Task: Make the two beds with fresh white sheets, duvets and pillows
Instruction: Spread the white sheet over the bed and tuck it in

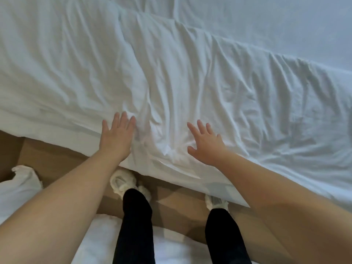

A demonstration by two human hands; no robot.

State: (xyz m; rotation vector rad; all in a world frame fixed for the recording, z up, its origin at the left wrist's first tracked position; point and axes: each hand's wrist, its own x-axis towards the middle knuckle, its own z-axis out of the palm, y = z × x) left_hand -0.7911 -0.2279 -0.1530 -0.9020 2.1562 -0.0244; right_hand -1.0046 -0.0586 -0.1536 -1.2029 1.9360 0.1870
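The duvet (171,73) is taken as the mark. Along its near edge two spots are occupied: the left hand (117,138) and the right hand (205,147) are laid flat on it, fingers spread, and a gap of bunched folds is left between them. Beyond the hands the crumpled top of the duvet lies open to either side, and past its far edge a smoother sheet (285,20) is seen. Below the near edge a narrow strip of brown floor (47,153) is left free. It is blocked by the left slipper (123,182) and the right slipper (216,203), set just under the overhang, and hemmed in by white bedding (19,189) heaped opposite the duvet.
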